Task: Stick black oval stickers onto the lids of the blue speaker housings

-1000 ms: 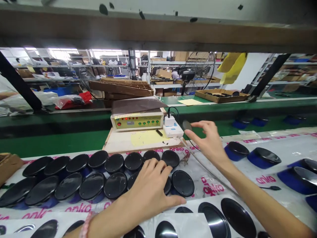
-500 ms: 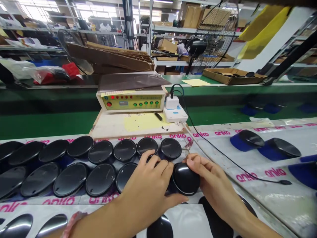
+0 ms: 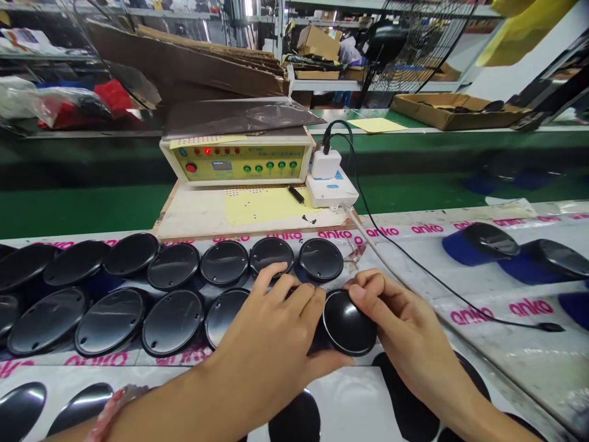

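Note:
A round black piece with a glossy domed face (image 3: 350,322) is held between both hands, its face tilted toward me. My left hand (image 3: 276,325) wraps around its left side, thumb along the lower edge; its far side is hidden behind those fingers. With thumb and bent fingers, my right hand (image 3: 391,313) pinches the upper right rim. Behind them stand two rows of similar black-topped pieces, such as one at the right end (image 3: 321,259), many with small holes near the rim. Below the hands, black oval films (image 3: 297,417) lie on a white sheet (image 3: 354,405).
A control box with lit buttons (image 3: 239,162) stands on a wooden board (image 3: 193,212), beside a white power strip (image 3: 334,189). A black cable (image 3: 414,279) crosses the right side. Blue-sided pieces (image 3: 481,244) lie at right. An open cardboard box (image 3: 427,116) rests on the green ledge.
The view has tipped down and shifted slightly, so the background sits higher. Both hands keep nearly the same grip on the round black piece.

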Demonstrator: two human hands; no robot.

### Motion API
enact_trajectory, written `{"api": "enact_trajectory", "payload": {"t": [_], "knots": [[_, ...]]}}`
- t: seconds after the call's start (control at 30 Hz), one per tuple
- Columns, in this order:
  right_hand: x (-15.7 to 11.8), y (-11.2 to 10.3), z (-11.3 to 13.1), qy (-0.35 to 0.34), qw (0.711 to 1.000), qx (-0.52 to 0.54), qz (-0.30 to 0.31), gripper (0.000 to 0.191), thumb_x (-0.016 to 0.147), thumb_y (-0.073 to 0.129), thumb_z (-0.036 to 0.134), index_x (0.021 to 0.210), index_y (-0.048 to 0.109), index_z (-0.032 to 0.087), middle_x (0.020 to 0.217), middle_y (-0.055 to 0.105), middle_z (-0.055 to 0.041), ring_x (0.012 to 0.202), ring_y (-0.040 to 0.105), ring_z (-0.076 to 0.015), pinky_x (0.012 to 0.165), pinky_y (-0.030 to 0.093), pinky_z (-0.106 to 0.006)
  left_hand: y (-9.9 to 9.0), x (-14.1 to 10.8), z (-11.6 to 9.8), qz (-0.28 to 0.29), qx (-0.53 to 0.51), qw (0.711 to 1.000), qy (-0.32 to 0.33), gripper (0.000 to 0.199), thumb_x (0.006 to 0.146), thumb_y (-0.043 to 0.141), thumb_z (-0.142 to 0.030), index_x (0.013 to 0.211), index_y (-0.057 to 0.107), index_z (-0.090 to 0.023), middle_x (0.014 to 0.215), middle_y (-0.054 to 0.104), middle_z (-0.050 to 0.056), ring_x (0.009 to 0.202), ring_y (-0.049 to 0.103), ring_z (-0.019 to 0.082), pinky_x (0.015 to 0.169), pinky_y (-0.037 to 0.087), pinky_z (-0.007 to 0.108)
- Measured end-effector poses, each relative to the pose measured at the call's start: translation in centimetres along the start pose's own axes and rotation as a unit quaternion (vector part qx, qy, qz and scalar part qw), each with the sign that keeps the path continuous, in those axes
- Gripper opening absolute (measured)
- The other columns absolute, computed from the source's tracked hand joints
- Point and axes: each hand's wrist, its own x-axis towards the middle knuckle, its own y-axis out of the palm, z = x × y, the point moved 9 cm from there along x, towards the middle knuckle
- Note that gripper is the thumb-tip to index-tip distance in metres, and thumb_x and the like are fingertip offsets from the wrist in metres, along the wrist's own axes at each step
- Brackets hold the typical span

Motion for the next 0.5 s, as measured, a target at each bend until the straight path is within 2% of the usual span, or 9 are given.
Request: {"api": "enact_trajectory", "payload": {"t": [0.2,0.37,0.5], "knots": [[-0.4,0.2,2.3,-0.099,0.987,-0.127,-0.028,0.023,0.087,0.059,0.03,0.07,0.047,0.022,0.08,0.047,0.0006,0.072,0.048,-0.014,0.063,0.04,-0.026,0.3,0.0,0.1,0.019,0.012,1.0,-0.004,0.048,0.082,0.057,-0.058,0.103,0.06,-0.015,0.091,0.066,0.003,0.088,0.057,0.021,0.103,0.028,0.045],[-0.8,0.3,2.9,-0.149,0.97,-0.188,-0.037,0.019,0.089,0.056,0.025,0.073,0.046,0.023,0.085,0.047,-0.0017,0.077,0.05,-0.0168,0.065,0.042,-0.03,0.4,-0.1,0.1,0.019,0.011,1.0,-0.003,0.048,0.082,0.058,-0.057,0.102,0.06,-0.014,0.09,0.066,0.003,0.087,0.056,0.021,0.103,0.028,0.045],[-1.2,0.7,4.0,-0.223,0.936,-0.27,-0.041,0.015,0.088,0.054,0.017,0.077,0.048,0.024,0.088,0.046,-0.0032,0.08,0.05,-0.0177,0.067,0.043,-0.031,0.3,-0.1,0.1,0.017,0.011,1.0,0.001,0.047,0.082,0.056,-0.057,0.103,0.061,-0.015,0.091,0.065,0.004,0.089,0.056,0.022,0.103,0.028,0.045]]}}
